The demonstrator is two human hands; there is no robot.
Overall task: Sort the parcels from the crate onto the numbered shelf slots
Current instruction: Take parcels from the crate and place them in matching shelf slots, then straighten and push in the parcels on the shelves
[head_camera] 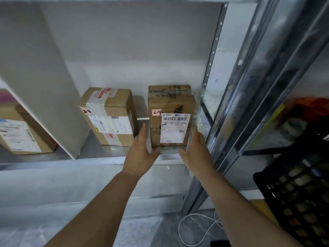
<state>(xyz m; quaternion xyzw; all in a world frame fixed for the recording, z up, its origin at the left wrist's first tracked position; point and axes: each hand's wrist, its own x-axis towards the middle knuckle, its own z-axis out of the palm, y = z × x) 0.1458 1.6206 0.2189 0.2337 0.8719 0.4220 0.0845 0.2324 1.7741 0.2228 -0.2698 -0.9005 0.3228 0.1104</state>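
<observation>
A small brown cardboard parcel [170, 111] with a white shipping label and a pink tag marked 2-4 stands upright on the metal shelf [99, 152], at the right end of the slot. My left hand [142, 150] lies flat against its left side with straight fingers. Against its right side presses my right hand [195, 148], fingers also straight. A second brown parcel [110, 116], also tagged 2-4, stands to the left in the same slot. The black plastic crate [299, 193] sits low at the right, outside the shelf frame.
A grey divider panel [44, 90] closes the slot on the left, with another labelled parcel [23, 132] beyond it. Metal shelf uprights [249, 104] rise just right of my right hand. A white cord [197, 227] lies on the floor below.
</observation>
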